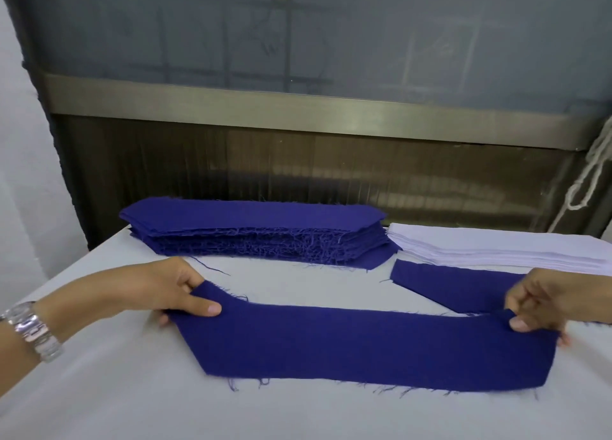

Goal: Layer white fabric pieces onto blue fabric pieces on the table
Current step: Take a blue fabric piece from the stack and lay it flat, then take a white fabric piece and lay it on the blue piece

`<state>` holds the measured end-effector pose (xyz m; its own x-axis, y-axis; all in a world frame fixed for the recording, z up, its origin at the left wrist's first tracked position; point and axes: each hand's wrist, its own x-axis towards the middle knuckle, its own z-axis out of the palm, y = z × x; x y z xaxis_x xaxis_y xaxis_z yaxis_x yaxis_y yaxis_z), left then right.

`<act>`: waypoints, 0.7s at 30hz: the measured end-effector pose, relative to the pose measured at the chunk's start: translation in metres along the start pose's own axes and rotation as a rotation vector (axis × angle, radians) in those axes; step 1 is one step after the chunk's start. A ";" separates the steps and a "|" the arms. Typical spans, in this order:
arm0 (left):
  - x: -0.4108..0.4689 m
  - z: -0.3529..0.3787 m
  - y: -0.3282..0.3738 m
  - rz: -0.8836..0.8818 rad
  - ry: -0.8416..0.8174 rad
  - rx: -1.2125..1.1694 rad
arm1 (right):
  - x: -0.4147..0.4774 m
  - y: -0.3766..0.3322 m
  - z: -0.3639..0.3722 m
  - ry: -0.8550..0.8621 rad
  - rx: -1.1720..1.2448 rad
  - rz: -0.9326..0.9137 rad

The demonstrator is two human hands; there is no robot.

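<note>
From where I stand, the left hand (172, 290), a metal watch (31, 330) on its wrist, pinches the pointed left end of a blue fabric piece (364, 343) between thumb and curled fingers. The piece stretches across the near part of the white table (99, 390), its lower edge on the surface. It wants an even pull from both ends, so that it lies without a ripple for the white layer. Behind sits the stack of blue pieces (258, 231). Further right another blue piece (447, 287) lies flat, with the stack of white pieces (496, 244) beyond. The right hand (546, 303) pinches the right end likewise; both should let go together.
</note>
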<state>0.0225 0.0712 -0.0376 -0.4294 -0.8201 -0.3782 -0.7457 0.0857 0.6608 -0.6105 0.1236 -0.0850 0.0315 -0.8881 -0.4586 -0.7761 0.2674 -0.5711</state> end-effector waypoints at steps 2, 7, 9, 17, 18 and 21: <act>-0.001 0.002 -0.002 0.006 0.017 0.008 | -0.012 -0.016 0.006 -0.061 0.037 -0.014; 0.006 0.003 -0.012 -0.014 0.111 0.123 | -0.039 -0.048 0.019 -0.095 -0.004 -0.049; 0.007 0.001 -0.018 -0.023 0.145 0.184 | -0.045 -0.056 0.023 -0.075 -0.034 -0.048; 0.009 -0.005 -0.030 -0.064 0.138 0.225 | -0.055 -0.067 0.029 -0.046 -0.053 -0.029; 0.009 -0.007 -0.031 -0.072 0.138 0.242 | -0.057 -0.069 0.029 -0.049 -0.047 -0.028; 0.005 -0.016 -0.032 -0.072 0.119 0.349 | -0.062 -0.077 0.032 -0.042 -0.043 -0.015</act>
<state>0.0519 0.0551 -0.0504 -0.3226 -0.8892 -0.3244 -0.9095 0.1963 0.3665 -0.5324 0.1700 -0.0345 0.0692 -0.8752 -0.4788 -0.8013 0.2370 -0.5492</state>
